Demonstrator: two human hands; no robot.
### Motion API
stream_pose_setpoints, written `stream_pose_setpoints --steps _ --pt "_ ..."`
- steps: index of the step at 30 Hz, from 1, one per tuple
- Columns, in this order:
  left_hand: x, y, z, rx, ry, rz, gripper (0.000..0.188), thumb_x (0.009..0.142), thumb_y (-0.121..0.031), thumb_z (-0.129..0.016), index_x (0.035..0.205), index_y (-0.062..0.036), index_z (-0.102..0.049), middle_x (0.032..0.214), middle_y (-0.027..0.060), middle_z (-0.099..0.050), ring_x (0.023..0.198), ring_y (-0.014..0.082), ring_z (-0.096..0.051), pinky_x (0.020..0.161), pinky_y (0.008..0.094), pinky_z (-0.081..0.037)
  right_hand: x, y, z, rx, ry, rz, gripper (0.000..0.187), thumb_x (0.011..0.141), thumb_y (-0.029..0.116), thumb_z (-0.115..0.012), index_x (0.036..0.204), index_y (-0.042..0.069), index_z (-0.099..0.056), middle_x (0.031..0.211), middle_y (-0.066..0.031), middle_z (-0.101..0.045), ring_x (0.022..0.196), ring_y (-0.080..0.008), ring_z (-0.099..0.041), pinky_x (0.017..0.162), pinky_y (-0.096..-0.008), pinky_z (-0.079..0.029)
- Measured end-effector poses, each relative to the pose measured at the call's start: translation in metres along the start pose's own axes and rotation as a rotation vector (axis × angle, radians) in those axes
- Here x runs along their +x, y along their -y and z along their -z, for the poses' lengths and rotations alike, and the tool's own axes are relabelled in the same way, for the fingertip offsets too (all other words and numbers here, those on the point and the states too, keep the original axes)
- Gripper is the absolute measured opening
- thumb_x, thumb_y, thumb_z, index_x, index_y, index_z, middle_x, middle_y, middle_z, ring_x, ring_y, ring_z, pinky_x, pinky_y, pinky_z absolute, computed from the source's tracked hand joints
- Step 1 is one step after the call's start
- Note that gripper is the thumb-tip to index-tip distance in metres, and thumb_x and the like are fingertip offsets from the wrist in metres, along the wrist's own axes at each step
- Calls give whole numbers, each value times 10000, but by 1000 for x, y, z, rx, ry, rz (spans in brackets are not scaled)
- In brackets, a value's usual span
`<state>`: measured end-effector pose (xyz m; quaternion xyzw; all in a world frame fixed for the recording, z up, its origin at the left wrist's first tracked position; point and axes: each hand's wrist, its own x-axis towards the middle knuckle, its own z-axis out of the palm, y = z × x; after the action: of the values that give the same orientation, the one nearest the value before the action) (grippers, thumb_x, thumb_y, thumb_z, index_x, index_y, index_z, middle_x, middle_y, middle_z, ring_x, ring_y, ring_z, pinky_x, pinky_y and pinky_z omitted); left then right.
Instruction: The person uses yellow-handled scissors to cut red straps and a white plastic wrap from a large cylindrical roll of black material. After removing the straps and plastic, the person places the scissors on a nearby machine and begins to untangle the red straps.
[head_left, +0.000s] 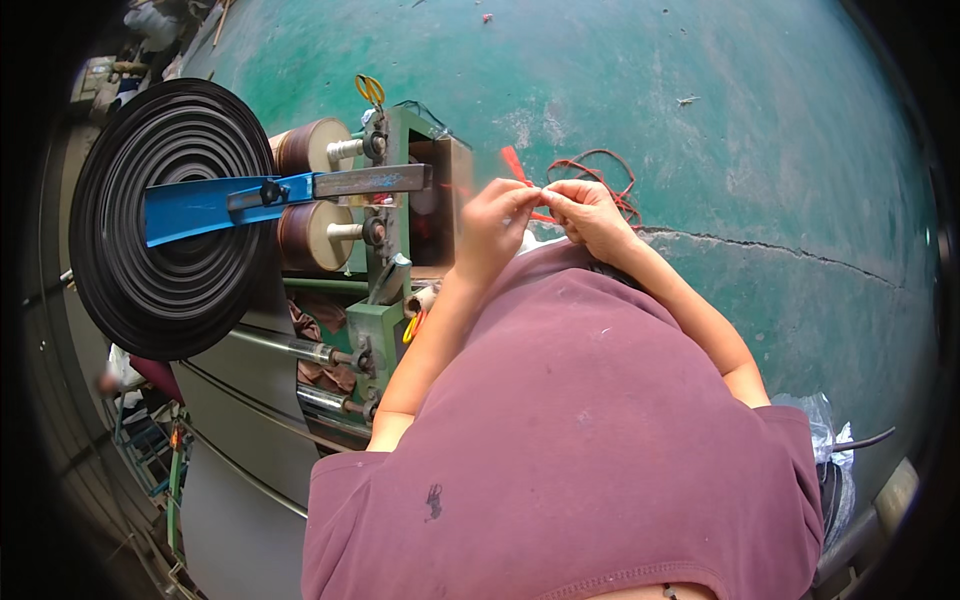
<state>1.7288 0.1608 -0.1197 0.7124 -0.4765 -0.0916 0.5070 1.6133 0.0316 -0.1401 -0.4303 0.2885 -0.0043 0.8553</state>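
In front of my body, both hands are raised with their fingertips meeting. A red strip [514,164] sticks up from between the fingers, and a little more red shows just below them. My left hand [492,228] is closed in a pinch on this strip, somewhat blurred. Pressed against it, my right hand [592,218] pinches at the same spot with thumb and forefinger. The exact place where the strip is gripped is hidden by the fingertips.
On my left stands a green machine frame [398,130] with a large black roll [190,290], a blue bracket arm [185,215] and two brown rollers [318,238]. Yellow-handled scissors [369,88] hang there. A loose red cord [625,180] lies on the green floor [720,130].
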Motion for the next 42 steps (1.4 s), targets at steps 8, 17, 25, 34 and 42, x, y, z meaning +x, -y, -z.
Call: stream_pose_setpoints --steps 8,17,25,34,42 --pt "3 5 1 75 -191 179 147 799 60 -606 916 -16 -653 786 64 -605 658 128 -596 582 251 -470 -2 -1 2 4 94 -3 218 911 257 -619 938 48 -675 630 82 -432 467 9 -307 406 -178 -193" --pt "15 24 24 -62 -275 320 216 735 109 -548 881 -7 -659 748 89 -600 658 173 -617 586 281 -477 0 4 -8 -235 159 54 232 906 225 -600 957 12 -677 594 86 -409 495 -9 -280 429 -210 -186" --pt "24 -22 66 250 425 -51 504 694 3 -588 1193 -64 -578 1263 129 -509 1243 307 -449 1088 439 -282 -4 1 -1 -312 151 45 230 931 242 -597 907 31 -684 561 113 -380 477 2 -287 417 -197 -208" --pt "28 -34 87 344 864 61 233 804 -166 -679 998 -69 -594 901 77 -607 1019 276 -557 985 425 -393 -17 21 -18 -358 199 -11 239 917 265 -620 894 36 -687 571 108 -402 488 1 -303 432 -193 -216" --pt "5 -19 69 257 661 -102 89 854 -70 -569 930 -32 -543 820 131 -584 807 319 -585 754 397 -474 -13 15 -21 -444 281 59 219 916 233 -629 911 21 -684 590 111 -438 495 5 -305 433 -194 -218"
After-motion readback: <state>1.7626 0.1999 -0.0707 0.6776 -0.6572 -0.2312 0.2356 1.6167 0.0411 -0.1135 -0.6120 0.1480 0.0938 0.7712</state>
